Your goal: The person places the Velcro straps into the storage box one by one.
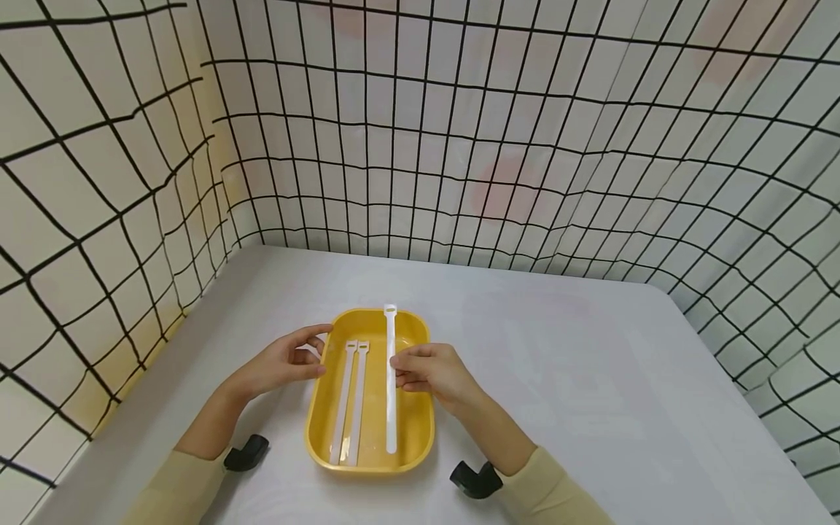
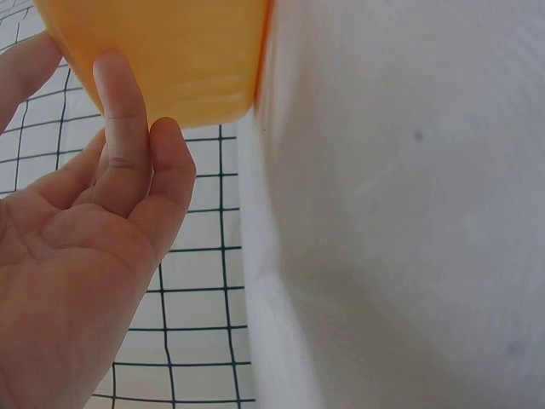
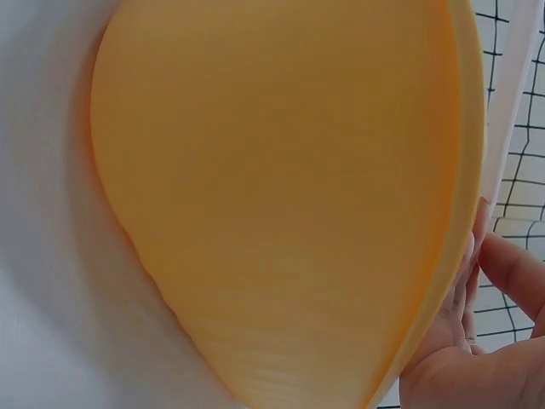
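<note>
A yellow tray (image 1: 370,469) with rounded corners stands on the white table. Two white hook-and-loop cable ties (image 1: 342,408) lie side by side along its left half, slotted heads toward the far end. Over the right half, my right hand (image 1: 429,372) pinches a third white cable tie (image 1: 391,412) between thumb and fingers, its slotted head reaching past the far rim. In the right wrist view that tie (image 3: 508,102) shows beyond the tray rim. My left hand (image 1: 289,361) touches the left rim, fingers loosely bent along the tray's outer wall (image 2: 196,60).
Black wire mesh (image 1: 420,146) over white sheeting encloses the table's back and sides. Dark wrist pieces (image 1: 247,453) sit by both forearms, below pale yellow sleeves (image 1: 180,485). White table surface (image 1: 590,379) extends to the tray's right.
</note>
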{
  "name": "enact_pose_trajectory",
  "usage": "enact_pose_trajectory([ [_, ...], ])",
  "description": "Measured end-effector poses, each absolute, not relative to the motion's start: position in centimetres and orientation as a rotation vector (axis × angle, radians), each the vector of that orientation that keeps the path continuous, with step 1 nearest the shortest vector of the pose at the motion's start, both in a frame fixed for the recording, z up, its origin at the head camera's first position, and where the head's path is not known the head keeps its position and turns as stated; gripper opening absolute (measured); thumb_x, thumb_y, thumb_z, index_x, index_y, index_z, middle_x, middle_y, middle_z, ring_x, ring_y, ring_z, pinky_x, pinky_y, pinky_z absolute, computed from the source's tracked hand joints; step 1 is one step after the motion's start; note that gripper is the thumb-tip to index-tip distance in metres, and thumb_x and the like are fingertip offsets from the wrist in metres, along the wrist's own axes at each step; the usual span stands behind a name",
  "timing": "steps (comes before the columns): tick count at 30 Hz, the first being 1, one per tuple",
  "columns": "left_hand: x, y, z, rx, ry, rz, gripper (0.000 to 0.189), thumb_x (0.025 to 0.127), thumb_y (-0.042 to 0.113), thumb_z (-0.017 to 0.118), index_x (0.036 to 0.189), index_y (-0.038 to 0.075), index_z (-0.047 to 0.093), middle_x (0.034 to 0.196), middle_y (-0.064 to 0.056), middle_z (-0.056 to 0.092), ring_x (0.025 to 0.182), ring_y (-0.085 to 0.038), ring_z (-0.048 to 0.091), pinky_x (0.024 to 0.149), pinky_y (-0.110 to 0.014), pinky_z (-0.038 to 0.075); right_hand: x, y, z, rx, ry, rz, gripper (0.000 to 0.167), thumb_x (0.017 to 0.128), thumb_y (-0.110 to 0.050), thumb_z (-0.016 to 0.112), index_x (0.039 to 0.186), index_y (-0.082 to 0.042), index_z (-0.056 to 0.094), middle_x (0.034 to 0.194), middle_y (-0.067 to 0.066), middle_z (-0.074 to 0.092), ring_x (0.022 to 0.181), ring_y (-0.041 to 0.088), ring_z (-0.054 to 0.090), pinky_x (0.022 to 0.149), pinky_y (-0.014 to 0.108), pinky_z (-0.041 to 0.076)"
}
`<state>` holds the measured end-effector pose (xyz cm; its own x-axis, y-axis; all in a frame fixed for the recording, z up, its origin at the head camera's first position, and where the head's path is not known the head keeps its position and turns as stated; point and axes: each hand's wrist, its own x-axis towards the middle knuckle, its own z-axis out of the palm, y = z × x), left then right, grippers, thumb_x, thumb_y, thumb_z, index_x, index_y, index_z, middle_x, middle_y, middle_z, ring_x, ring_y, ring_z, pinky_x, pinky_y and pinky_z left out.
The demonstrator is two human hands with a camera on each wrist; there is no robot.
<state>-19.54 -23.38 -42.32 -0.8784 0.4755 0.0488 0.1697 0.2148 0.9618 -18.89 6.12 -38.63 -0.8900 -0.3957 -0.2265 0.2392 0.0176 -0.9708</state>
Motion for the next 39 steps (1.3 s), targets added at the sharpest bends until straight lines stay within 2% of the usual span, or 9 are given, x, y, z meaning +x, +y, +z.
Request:
enact_pose_trajectory([
  [12,-19.7,-23.1,-42.2,0.585,2.267,1.675,0.065,0.089,0.002,0.069,0.144,-0.007,0.035,0.109,-0.021,0.049,0.082,-0.02,0.061,0.074,-0.024,0.049,-19.0,4.8,-38.9,-0.161,1.858,-1.937,0.02,0.09,-0.007,0.069,0.098,0.011,0.066,0.073,0.006,0.067,0.063,0.013,0.065,0.068,0.031,0.057],
  [27,-19.8,-23.1,-42.1,0.552,2.259,1.671,0.066,0.089,0.002,0.069,0.144,-0.006,0.034,0.109,-0.02,0.049,0.083,-0.02,0.062,0.075,-0.024,0.05,-18.7,3.0,-39.3,-0.134,1.902,-1.914,0.021,0.089,-0.007,0.069,0.098,0.011,0.066,0.071,0.006,0.066,0.06,0.012,0.064,0.06,0.024,0.055],
  [39,-19.7,-23.2,-42.2,0.567,2.229,1.705,0.069,0.088,0.003,0.071,0.144,-0.008,0.032,0.11,-0.021,0.048,0.082,-0.018,0.061,0.074,-0.024,0.05,-18.9,1.2,-40.8,-0.02,2.005,-1.872,0.009,0.087,-0.004,0.067,0.088,0.003,0.062,0.067,0.006,0.061,0.053,0.011,0.062,0.052,0.021,0.051],
])
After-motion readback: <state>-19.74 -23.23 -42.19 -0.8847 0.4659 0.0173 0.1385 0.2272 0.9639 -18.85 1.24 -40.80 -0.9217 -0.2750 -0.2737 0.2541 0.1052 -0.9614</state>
